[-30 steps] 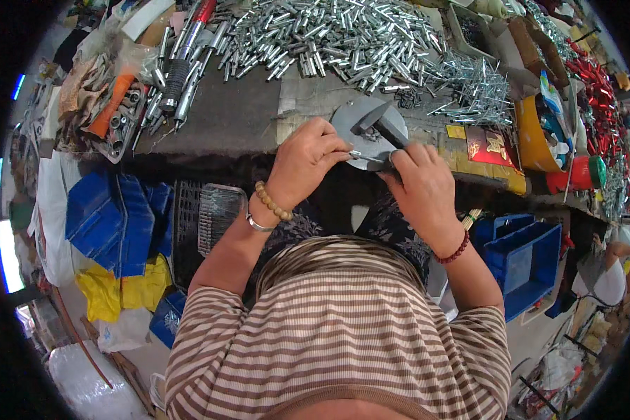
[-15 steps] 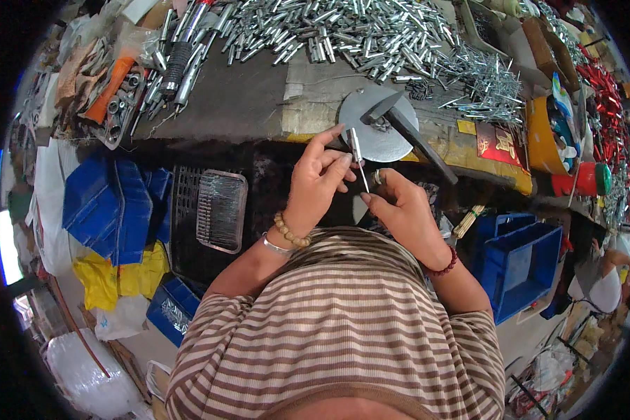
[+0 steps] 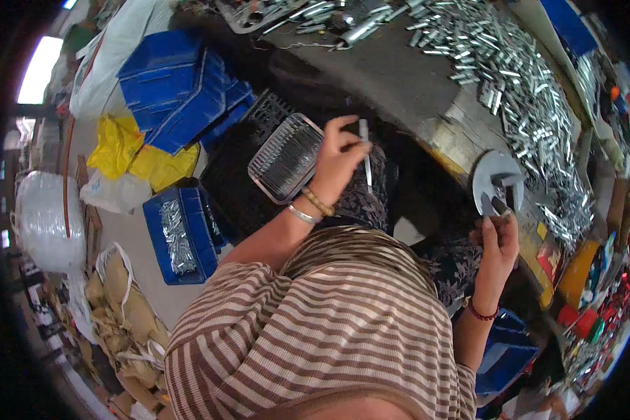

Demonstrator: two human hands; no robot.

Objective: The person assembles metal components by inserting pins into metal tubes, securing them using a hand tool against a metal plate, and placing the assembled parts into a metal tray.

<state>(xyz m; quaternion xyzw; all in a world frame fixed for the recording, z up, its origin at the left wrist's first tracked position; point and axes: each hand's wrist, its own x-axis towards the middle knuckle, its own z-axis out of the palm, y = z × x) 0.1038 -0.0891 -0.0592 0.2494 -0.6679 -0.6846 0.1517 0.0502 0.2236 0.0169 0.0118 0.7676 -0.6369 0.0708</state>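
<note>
1. We had the rod (image 3: 369, 175) in our left hand (image 3: 351, 148), thumb and fingers clamped on its thicker upper end. It hung nearly upright in front of our lap, just right of the tray (image 3: 266, 190), its thin end pointing down.
2. It seemed to have a sleeve on its upper end, so we judged this piece assembled, though blur hid the joint.
3. The tray, set in the black crate (image 3: 232, 168), held rows of slim pieces (image 3: 287, 157); we took these for finished ones. Our rod was not yet among them.
4. Plenty looked left: tubes (image 3: 518, 105) lay heaped on the table (image 3: 392, 77), with loose pins (image 3: 567, 210) beside them. We could not count either.
5. Our left forearm (image 3: 276, 238) slanted up and inward, elbow out, wrist roughly straight, the hand raised near the tray's right side.
6. Our right forearm (image 3: 476, 343) reached well out to the right. That hand (image 3: 498, 241) was at the hammer's (image 3: 500, 204) handle, near the disc (image 3: 484, 185), fingers bent; we could not tell whether they gripped it.
7. Farther left, the blue bin (image 3: 201, 238) held small silver parts (image 3: 178, 234).
</note>
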